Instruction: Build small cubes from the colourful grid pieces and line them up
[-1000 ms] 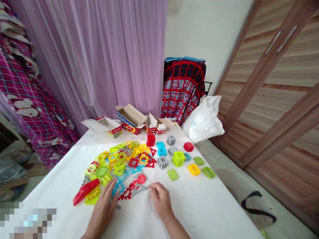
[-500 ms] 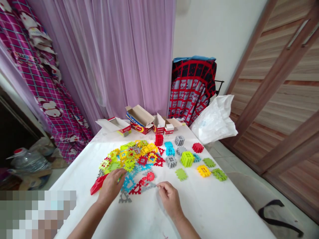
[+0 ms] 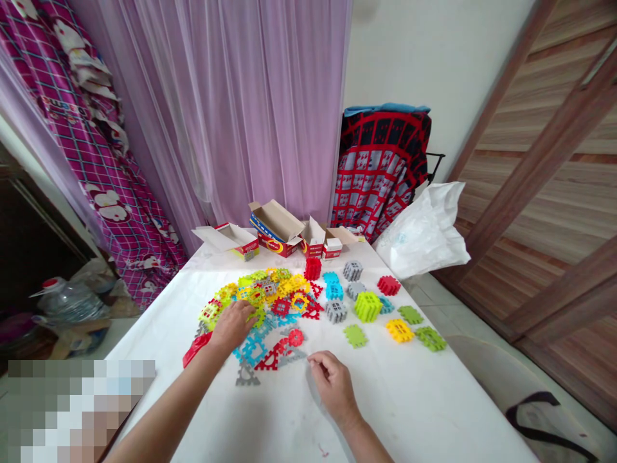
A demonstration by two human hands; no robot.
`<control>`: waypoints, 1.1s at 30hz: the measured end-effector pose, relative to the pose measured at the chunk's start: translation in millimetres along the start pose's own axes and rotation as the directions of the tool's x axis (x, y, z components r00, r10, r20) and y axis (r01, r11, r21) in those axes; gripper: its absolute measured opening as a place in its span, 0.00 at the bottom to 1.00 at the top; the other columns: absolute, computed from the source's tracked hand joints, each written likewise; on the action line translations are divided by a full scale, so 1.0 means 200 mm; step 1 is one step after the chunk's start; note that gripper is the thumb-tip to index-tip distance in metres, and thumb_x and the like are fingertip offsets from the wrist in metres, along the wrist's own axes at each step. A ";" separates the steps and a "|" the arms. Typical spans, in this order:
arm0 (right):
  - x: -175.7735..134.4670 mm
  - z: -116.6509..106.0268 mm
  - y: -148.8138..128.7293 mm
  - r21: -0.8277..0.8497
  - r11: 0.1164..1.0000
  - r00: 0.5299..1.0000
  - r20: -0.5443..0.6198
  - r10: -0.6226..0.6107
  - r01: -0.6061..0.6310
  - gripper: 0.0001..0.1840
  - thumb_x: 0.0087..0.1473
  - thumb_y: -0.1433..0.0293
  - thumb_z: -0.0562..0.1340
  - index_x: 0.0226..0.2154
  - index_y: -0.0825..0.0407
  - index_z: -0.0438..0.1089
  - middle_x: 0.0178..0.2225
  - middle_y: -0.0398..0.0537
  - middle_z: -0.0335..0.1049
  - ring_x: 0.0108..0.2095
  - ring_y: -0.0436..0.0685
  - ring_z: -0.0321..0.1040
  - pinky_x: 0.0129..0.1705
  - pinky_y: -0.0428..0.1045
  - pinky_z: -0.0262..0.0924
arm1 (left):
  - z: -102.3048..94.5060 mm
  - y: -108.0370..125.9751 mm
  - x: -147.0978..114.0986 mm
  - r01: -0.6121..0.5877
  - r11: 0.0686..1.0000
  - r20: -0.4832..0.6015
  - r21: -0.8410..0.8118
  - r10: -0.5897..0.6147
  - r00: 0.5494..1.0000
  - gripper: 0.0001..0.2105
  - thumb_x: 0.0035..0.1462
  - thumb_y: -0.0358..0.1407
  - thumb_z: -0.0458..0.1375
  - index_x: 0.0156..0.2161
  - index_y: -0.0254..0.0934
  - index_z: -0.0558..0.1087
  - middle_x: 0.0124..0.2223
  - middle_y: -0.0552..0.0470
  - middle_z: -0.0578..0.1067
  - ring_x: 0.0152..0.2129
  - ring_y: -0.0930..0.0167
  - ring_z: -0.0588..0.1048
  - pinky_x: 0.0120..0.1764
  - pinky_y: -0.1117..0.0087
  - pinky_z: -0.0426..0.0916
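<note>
My left hand (image 3: pixel 234 323) reaches over the heap of interlocking plastic building pieces (image 3: pixel 289 286), its fingers stretched out and pointing right. What lies under its fingertips is partly hidden. Blue pieces (image 3: pixel 253 347), a red triangular piece (image 3: pixel 268 357) and a grey triangular piece (image 3: pixel 246 375) lie at the heap's near side. Just right of a flat grey piece (image 3: pixel 294 357), my right hand (image 3: pixel 332 384) rests low over the table with its fingers curled in; I see nothing in it. A red item (image 3: pixel 195 350) lies by my left forearm.
Stacked pieces stand at right: a green stack (image 3: pixel 367 307), grey stack (image 3: pixel 336 311) and red stack (image 3: pixel 313 269). A flat green piece (image 3: pixel 355 335) and yellow piece (image 3: pixel 400 330) lie nearby. Open boxes (image 3: pixel 277 231) line the white table's (image 3: pixel 405 399) back, beside a white plastic bag (image 3: pixel 421 231).
My left hand has moved forward and right, farther over the heap. My right hand stays curled near the grey piece. The whole view has shifted slightly.
</note>
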State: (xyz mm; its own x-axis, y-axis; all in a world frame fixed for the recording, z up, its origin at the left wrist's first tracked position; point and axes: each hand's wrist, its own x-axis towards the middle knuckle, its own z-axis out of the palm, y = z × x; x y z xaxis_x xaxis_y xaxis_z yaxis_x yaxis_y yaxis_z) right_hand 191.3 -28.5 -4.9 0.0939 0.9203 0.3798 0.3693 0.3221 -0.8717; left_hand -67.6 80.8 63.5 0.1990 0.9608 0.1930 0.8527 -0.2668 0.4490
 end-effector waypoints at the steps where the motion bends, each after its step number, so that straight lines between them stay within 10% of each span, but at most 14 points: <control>1: 0.00 0.00 0.00 -0.002 1.000 1.000 0.004 0.000 0.000 0.11 0.54 0.68 0.57 0.27 0.52 0.75 0.28 0.48 0.75 0.28 0.54 0.71 0.30 0.45 0.63 | -0.01 0.01 -0.01 0.021 0.999 -0.003 -0.047 -0.022 1.000 0.10 0.54 0.42 0.57 0.35 0.41 0.78 0.43 0.45 0.77 0.43 0.61 0.74 0.52 0.59 0.63; 10: 0.00 0.00 0.00 -0.003 1.000 1.000 0.002 -0.003 0.003 0.11 0.53 0.67 0.58 0.27 0.51 0.75 0.27 0.48 0.75 0.28 0.53 0.70 0.30 0.45 0.63 | 0.12 0.17 -0.13 0.371 0.689 0.140 -0.623 -0.369 0.919 0.25 0.48 0.60 0.55 0.33 0.37 0.72 0.30 0.50 0.76 0.26 0.69 0.76 0.27 0.70 0.69; 19: 0.01 0.02 0.03 0.243 0.942 0.969 -0.024 0.245 -0.232 0.21 0.51 0.56 0.63 0.41 0.54 0.74 0.31 0.51 0.77 0.25 0.53 0.70 0.25 0.45 0.64 | 0.24 0.42 -0.26 0.493 0.259 0.394 -0.831 -0.353 0.849 0.28 0.35 0.58 0.66 0.33 0.37 0.69 0.33 0.52 0.77 0.22 0.75 0.74 0.22 0.77 0.62; 25: 0.07 0.01 -0.03 0.451 0.792 0.890 0.008 0.456 -0.411 0.29 0.44 0.49 0.67 0.41 0.55 0.74 0.33 0.52 0.76 0.22 0.50 0.66 0.17 0.42 0.55 | 0.29 0.51 -0.29 0.554 0.198 0.490 -0.809 -0.294 0.821 0.25 0.36 0.55 0.67 0.32 0.38 0.69 0.35 0.53 0.77 0.23 0.77 0.73 0.26 0.76 0.62; 33: 0.11 -0.05 -0.10 0.369 0.877 0.938 -0.035 0.345 -0.309 0.21 0.46 0.53 0.65 0.32 0.54 0.77 0.20 0.43 0.69 0.18 0.47 0.57 0.20 0.44 0.56 | 0.30 0.54 -0.30 0.533 0.284 0.475 -0.797 -0.249 0.844 0.23 0.39 0.55 0.65 0.33 0.39 0.71 0.32 0.55 0.75 0.25 0.75 0.72 0.23 0.77 0.58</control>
State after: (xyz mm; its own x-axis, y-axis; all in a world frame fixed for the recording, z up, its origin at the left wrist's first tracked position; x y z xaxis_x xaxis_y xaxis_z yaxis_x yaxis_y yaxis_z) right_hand 194.8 -16.3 24.1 0.2474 0.9666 0.0665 -0.0464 0.0803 -0.9957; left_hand 41.2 -1.1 48.3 0.1850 0.9130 -0.3636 -0.0363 0.3761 0.9259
